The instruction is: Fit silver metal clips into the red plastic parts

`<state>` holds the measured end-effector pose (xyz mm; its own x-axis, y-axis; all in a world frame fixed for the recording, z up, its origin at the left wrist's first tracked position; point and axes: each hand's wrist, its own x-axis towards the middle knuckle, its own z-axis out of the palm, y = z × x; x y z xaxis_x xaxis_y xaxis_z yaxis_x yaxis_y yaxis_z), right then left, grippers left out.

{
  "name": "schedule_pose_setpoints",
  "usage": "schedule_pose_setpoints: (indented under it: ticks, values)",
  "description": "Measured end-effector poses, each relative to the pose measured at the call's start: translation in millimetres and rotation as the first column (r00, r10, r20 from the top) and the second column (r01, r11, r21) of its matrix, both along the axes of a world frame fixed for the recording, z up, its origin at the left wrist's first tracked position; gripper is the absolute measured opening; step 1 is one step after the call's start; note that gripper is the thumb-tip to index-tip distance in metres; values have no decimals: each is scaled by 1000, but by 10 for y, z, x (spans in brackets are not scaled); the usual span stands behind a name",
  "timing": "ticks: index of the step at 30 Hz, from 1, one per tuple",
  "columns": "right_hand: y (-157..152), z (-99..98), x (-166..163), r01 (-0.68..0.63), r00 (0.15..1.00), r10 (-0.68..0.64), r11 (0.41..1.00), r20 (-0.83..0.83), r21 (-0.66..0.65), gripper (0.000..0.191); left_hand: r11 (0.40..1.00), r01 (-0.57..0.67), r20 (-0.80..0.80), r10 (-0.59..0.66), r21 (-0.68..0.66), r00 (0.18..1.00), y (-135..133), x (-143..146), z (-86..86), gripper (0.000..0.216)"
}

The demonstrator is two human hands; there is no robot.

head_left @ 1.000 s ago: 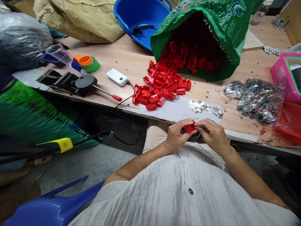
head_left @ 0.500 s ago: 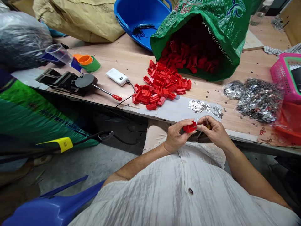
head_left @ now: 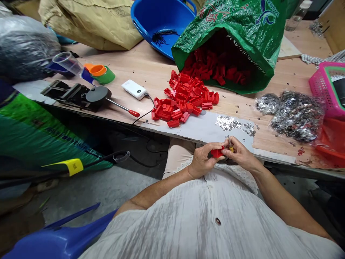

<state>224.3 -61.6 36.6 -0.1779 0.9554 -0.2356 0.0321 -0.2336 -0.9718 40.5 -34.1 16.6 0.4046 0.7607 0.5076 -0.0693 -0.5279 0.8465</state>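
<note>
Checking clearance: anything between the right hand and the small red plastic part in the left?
Nothing visible. The right hand, holding a yellow-and-metal tool, is close beside the small red plastic part in the left hand; contact is hard to tell.

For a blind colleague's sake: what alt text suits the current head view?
A person's left hand grips a small red plastic part while the right hand, beside it, holds a thin yellow-and-grey tool. Beyond, red plastic pieces lie heaped before an open green plastic sack, near small silvery bits.
</note>
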Motion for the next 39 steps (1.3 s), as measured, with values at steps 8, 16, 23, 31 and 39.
schedule_pose_setpoints:
  ticks: [8,16,23,31,39]
  values:
    - [-26,-39,30,-77,974,41,985,-222,-153,39,970,90,102,-68,-225,992,3,-50,-27,36]
    - [87,-6,8,-219,948,182,968,-260,-121,39,820,294,393,-92,-492,915,94,-114,-24,39]
    - [765,3,136,-147,696,-149,928,702,343,10,698,215,427,143,-683,893,206,-150,-32,42]
    - [1172,-129,36,-310,350,-111,923,930,227,9,680,161,391,197,-715,899,239,-202,-53,40]
    - [1069,-13,37,-142,653,-188,921,734,362,10,738,0,285,262,-675,922,271,-181,-6,41]
